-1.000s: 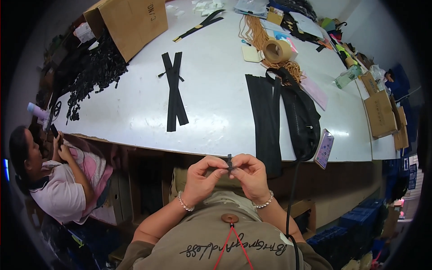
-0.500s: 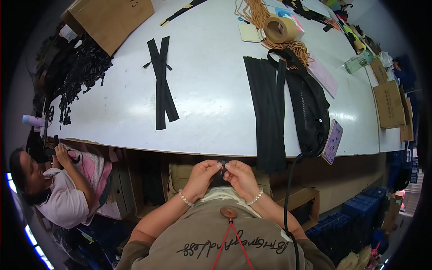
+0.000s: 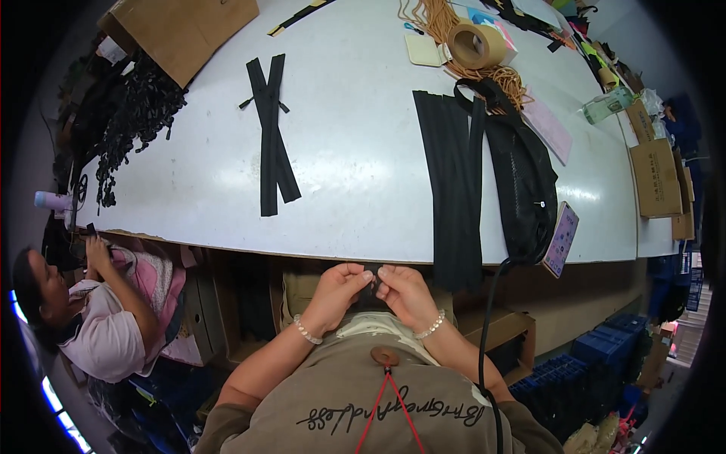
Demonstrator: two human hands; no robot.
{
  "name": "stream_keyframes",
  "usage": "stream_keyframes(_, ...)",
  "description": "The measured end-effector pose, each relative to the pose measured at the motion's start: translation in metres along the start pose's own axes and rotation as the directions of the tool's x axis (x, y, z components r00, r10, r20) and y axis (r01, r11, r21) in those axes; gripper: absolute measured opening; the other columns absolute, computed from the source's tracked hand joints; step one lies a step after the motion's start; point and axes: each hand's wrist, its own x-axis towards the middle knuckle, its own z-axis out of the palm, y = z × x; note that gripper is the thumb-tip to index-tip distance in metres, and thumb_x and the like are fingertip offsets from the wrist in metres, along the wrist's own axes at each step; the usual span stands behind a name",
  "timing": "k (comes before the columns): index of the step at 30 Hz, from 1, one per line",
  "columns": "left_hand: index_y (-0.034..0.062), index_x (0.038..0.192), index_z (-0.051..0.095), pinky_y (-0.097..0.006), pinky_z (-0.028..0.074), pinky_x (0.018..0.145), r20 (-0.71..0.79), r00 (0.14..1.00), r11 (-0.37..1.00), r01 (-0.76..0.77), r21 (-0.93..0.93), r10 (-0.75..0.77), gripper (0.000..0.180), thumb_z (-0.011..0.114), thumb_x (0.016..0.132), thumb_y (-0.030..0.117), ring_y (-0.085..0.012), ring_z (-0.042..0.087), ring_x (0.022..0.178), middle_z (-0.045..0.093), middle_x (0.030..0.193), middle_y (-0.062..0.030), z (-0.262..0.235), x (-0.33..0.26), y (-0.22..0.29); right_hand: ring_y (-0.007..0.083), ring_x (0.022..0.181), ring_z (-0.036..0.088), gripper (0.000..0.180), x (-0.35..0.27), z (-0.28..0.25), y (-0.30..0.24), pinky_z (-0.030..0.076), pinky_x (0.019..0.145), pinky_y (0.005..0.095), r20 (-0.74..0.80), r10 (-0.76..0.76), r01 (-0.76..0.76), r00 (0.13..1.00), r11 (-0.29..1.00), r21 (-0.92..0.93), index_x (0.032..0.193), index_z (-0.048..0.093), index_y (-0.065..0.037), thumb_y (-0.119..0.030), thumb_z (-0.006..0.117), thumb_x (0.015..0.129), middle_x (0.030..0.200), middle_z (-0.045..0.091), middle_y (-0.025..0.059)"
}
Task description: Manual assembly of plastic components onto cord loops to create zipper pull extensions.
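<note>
Left hand (image 3: 340,296) and right hand (image 3: 407,295) pinching a black strip (image 3: 373,269), long axis pretty much 12-to-6, one end toward 12.

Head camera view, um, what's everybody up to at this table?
The person's left hand and right hand pinch a small dark piece between them, just off the near edge of the white table. Two black strips lie crossed on it; more black strips overhang its edge beside a black bag. At left, a co-worker sits holding something dark.
</note>
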Motion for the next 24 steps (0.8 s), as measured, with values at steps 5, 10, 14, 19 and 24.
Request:
stream_keyframes(5,0.0001,0.101,0.061,-0.019,0.047,0.064,0.099,0.967,0.938,-0.254,0.235,0.237,0.02,0.064,0.083,0.009,-0.0048,0.056,0.069,0.062,0.081,0.0,0.023,-0.039,0.058,0.0049,0.057,0.051,0.006,-0.027,0.022,-0.021,0.042,0.051,0.0177,0.096,-0.104,0.135,0.99,0.895,-0.425,0.086,0.059,0.001,-0.001,0.063,0.082,0.072,0.058,0.0017)
stream_keyframes(10,-0.0001,0.092,0.068,-0.019,0.048,0.061,0.24,0.962,0.758,-0.255,0.6,0.134,0.015,0.068,0.08,0.009,-0.0051,0.058,0.067,0.065,0.075,-0.0026,0.034,-0.048,0.098,0.0049,0.057,0.054,0.008,-0.041,0.047,-0.036,0.043,0.049,0.0179,0.216,-0.247,0.328,0.944,0.692,-0.643,0.087,0.059,0.003,-0.002,0.063,0.082,0.071,0.059,0.0027)
stream_keyframes(14,-0.0016,0.088,0.067,-0.019,0.05,0.059,0.279,0.959,0.746,-0.22,0.629,0.047,0.012,0.067,0.081,0.009,-0.0058,0.059,0.066,0.066,0.078,-0.0046,0.04,-0.049,0.118,0.0045,0.063,0.055,0.014,-0.037,0.046,-0.049,0.045,0.055,0.0187,0.338,-0.323,0.459,0.884,0.738,-0.495,0.098,0.057,0.003,0.003,0.057,0.083,0.087,0.06,0.0054)
stream_keyframes(19,-0.0005,0.083,0.066,-0.018,0.046,0.055,0.359,0.929,0.735,-0.307,0.605,0.093,0.014,0.066,0.082,0.013,-0.0045,0.056,0.06,0.063,0.069,-0.0017,0.052,-0.042,0.132,0.0061,0.079,0.057,0.038,-0.032,0.061,-0.077,0.046,0.068,0.0185,0.496,-0.199,0.501,0.845,0.617,-0.607,0.118,0.043,0.004,0.007,0.054,0.082,0.114,0.051,0.0089)
stream_keyframes(24,-0.0005,0.084,0.065,-0.017,0.047,0.055,0.363,0.929,0.77,-0.289,0.569,0.08,0.011,0.067,0.082,0.011,-0.0043,0.057,0.061,0.063,0.072,-0.0012,0.06,-0.041,0.145,0.0079,0.084,0.058,0.027,-0.022,0.063,-0.083,0.047,0.075,0.0207,0.531,-0.061,0.377,0.845,0.772,-0.511,0.11,0.052,0.005,0.001,0.058,0.084,0.097,0.059,0.0051)
